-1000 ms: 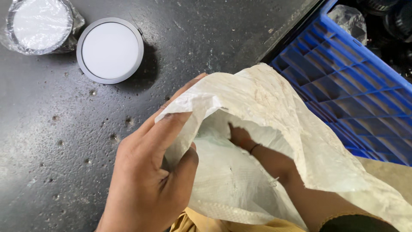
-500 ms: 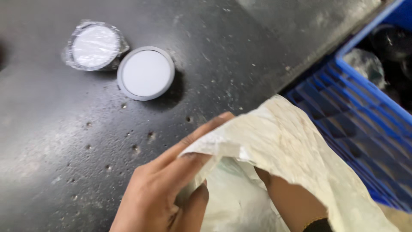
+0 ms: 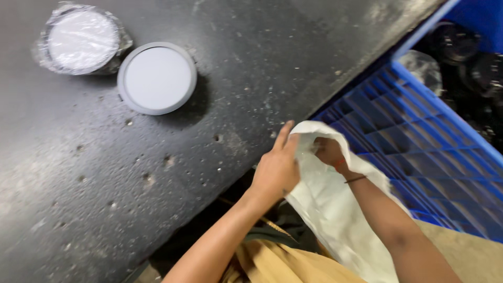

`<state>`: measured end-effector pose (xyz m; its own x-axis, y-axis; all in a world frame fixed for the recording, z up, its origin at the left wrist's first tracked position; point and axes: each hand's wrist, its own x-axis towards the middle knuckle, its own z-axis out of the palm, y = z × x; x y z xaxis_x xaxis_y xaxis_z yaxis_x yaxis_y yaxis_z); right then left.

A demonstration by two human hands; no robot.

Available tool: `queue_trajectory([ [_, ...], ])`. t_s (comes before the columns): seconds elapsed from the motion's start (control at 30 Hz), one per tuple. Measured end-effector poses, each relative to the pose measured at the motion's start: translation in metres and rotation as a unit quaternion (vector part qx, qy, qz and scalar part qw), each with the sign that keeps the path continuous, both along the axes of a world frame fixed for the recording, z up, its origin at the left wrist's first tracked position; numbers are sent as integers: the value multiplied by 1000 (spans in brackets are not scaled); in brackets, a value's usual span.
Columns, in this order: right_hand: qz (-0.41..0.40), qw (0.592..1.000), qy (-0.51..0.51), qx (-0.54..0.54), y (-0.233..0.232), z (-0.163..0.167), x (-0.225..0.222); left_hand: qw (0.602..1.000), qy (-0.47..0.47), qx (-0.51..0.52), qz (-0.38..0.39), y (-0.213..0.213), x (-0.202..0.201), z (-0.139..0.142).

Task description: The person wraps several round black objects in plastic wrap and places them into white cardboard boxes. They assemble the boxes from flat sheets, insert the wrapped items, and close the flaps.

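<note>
White woven sack point(image 3: 335, 209): mouth edge pinched by left hand point(image 3: 276, 170) and right hand point(image 3: 329, 152), beside dark tabletop point(image 3: 157, 173); blue crate point(image 3: 419, 147) adjacent.

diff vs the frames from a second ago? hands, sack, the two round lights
The right hand, earlier reaching deep inside the white woven sack, has come up to its mouth. The left hand still grips the sack's rim. The view has pulled back, so both arms now show. The bare round panel light and the plastic-wrapped one stay side by side on the dark table, beside the blue crate.
</note>
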<state>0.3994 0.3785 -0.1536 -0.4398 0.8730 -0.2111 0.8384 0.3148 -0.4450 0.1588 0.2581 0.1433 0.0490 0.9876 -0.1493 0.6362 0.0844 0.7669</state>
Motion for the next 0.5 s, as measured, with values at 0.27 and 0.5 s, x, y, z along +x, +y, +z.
queue_trajectory([
  [0.27, 120, 953, 275, 40, -88, 240, 64, 984, 5, 175, -27, -65, -20, -23],
  [0.5, 251, 869, 400, -146, -122, 264, -55, 974, -151, 166, -40, -136, -40, -12],
])
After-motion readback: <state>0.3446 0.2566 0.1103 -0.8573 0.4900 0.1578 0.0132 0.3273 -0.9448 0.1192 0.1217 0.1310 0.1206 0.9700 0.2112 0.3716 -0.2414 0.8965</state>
